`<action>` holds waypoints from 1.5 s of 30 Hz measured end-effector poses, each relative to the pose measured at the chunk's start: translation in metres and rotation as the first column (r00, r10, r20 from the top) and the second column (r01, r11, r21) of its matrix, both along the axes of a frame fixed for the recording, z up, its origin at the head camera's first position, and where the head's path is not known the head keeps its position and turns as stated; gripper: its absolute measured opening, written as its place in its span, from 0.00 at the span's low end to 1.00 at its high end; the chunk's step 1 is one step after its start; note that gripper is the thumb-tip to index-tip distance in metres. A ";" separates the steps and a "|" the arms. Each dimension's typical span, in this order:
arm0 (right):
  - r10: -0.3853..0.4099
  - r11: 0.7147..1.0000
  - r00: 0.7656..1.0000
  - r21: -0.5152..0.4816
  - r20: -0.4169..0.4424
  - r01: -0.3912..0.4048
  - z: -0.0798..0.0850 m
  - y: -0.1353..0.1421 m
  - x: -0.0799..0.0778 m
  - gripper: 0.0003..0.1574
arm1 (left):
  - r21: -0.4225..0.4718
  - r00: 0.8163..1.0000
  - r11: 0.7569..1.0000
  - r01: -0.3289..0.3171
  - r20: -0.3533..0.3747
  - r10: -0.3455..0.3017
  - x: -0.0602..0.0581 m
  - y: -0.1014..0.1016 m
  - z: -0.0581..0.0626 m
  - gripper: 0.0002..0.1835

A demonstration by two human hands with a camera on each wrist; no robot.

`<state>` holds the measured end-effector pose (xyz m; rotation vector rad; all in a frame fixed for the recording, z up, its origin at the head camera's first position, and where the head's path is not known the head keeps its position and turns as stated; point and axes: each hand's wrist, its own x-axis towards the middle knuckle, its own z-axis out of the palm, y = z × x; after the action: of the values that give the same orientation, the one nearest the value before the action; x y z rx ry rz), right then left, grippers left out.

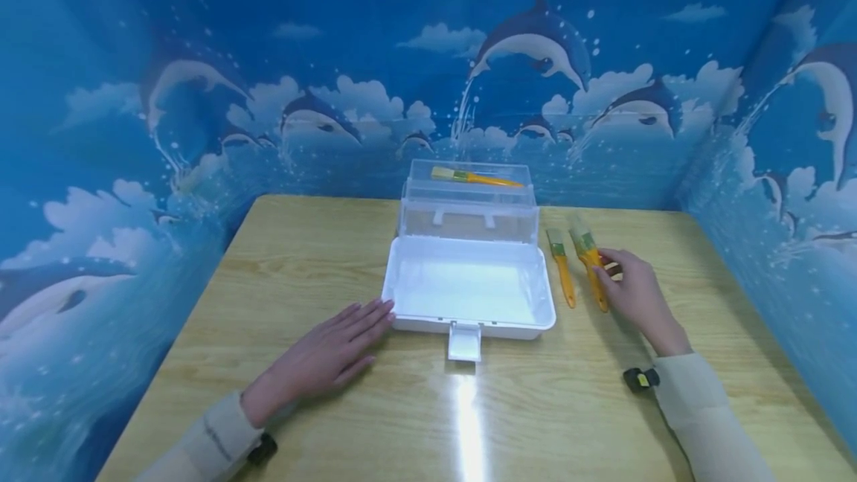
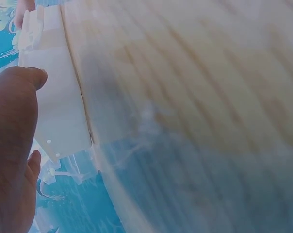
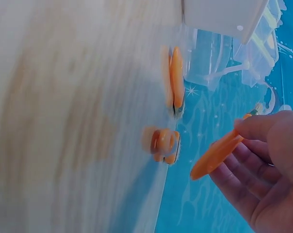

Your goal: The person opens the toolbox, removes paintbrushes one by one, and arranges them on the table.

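My right hand (image 1: 632,288) pinches an orange-handled paintbrush (image 3: 217,155) between thumb and fingers, raised off the table in the right wrist view. In the head view it overlaps another brush (image 3: 167,145) lying under it. A further paintbrush (image 1: 561,266) lies to their left, beside the box. The white plastic box (image 1: 469,326) stands with its lid up and its main compartment bare inside. My left hand (image 1: 328,352) has its fingers straight, the fingertips right at the box's front left corner. One paintbrush (image 1: 478,178) lies in the raised clear tray at the back.
The clear lid and trays (image 1: 469,222) stand up behind the box. A white latch (image 1: 465,342) hangs down at its front. The wooden table (image 1: 321,236) ends at curtains (image 1: 375,36) printed with dolphins at the back and sides.
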<state>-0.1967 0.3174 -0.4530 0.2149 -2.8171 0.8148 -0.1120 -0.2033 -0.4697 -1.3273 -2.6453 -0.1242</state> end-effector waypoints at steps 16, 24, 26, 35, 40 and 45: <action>-0.043 0.999 0.998 -0.025 0.044 0.044 -0.004 0.018 -0.003 0.26 | 0.014 1.000 1.000 -0.004 -0.004 0.004 -0.001 -0.001 -0.002 0.39; -0.056 0.998 0.995 -0.013 0.087 0.058 -0.003 0.023 -0.003 0.27 | 0.013 1.000 1.000 -0.005 -0.012 0.006 0.000 0.001 -0.003 0.39; -0.054 0.998 0.994 -0.014 0.093 0.056 -0.003 0.024 -0.004 0.27 | 0.014 1.000 1.000 -0.009 -0.009 0.009 0.000 0.001 -0.003 0.40; -0.059 0.998 0.989 -0.005 0.136 0.060 -0.006 0.034 -0.011 0.27 | 0.007 1.000 1.000 -0.009 -0.006 0.009 0.002 0.000 -0.002 0.40; -0.065 0.998 0.985 0.020 0.161 0.063 -0.005 0.040 -0.015 0.28 | 0.001 1.000 1.000 -0.006 -0.007 0.006 0.001 0.001 -0.001 0.40; -0.095 0.995 0.975 0.051 0.201 0.086 -0.002 0.044 -0.018 0.29 | 0.002 1.000 1.000 -0.008 -0.002 0.008 0.000 0.001 0.000 0.40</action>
<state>-0.2148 0.3612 -0.4553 0.0091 -3.0108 0.7992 -0.1117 -0.2020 -0.4697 -1.3156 -2.6474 -0.1240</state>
